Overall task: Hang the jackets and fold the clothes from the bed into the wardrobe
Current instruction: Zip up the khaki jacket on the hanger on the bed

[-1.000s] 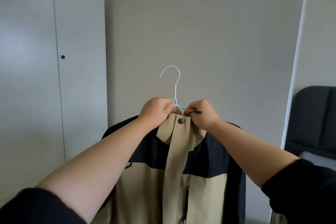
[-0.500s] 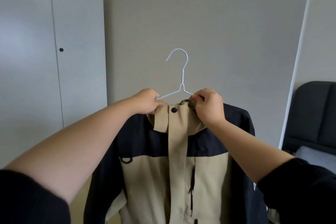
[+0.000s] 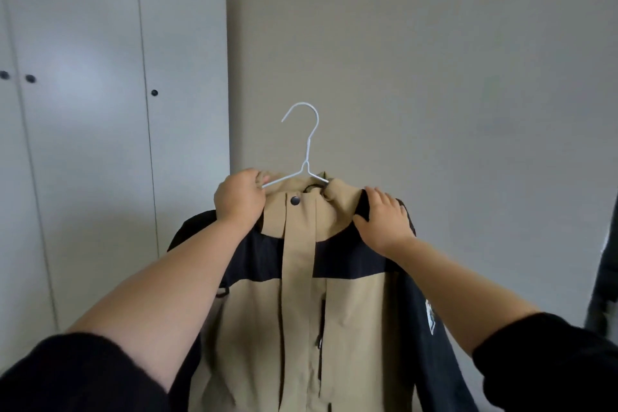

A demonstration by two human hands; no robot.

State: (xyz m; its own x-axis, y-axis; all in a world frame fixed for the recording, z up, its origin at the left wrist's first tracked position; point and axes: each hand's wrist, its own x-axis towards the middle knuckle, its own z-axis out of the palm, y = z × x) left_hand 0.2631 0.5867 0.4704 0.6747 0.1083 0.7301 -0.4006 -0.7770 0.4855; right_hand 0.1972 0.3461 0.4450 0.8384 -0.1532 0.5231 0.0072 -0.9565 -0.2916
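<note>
A tan and black jacket (image 3: 351, 304) hangs in front of me on a white wire hanger (image 3: 306, 144), whose hook stands up above the collar. My left hand (image 3: 239, 199) grips the hanger's left arm together with the collar. My right hand (image 3: 384, 219) lies on the jacket's right shoulder, fingers over the black fabric and thumb spread below. The jacket's front is snapped at the collar. The white wardrobe (image 3: 100, 110) stands at the left with its doors closed.
A plain beige wall (image 3: 434, 77) fills the background behind the jacket. Black round knobs (image 3: 154, 92) mark the wardrobe doors. A dark object (image 3: 605, 278) shows at the right edge.
My right hand has left the collar and moved out onto the jacket's right shoulder. The view has turned left, showing more of the wardrobe, and the hanger's left arm now shows above the collar.
</note>
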